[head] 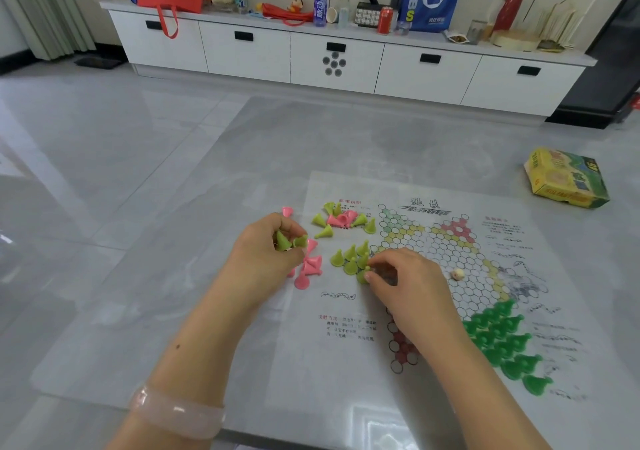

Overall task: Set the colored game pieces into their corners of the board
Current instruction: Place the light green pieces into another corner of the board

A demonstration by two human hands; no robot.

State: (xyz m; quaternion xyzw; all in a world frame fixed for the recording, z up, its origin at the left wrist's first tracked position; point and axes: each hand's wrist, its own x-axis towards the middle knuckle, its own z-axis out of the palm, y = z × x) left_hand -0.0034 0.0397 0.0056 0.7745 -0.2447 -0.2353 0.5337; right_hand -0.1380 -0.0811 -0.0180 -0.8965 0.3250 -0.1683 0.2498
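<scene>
A paper game board (440,252) with a star of printed circles lies on the table. My left hand (266,252) grips a few light-green cone pieces (289,241) just left of the board. My right hand (401,283) pinches one light-green piece (363,276) at the board's left corner, beside several upright light-green pieces (351,259). Dark-green pieces (502,342) fill the near-right corner. Loose pink pieces (308,269) lie under my left hand. A mixed pile of pink and light-green pieces (343,221) lies farther back.
A small pale die (458,273) sits on the board's middle. The yellow-green game box (564,179) lies at the table's right. One pink piece (286,211) sits apart. A white cabinet (332,58) with bags, a bottle and a can stands beyond.
</scene>
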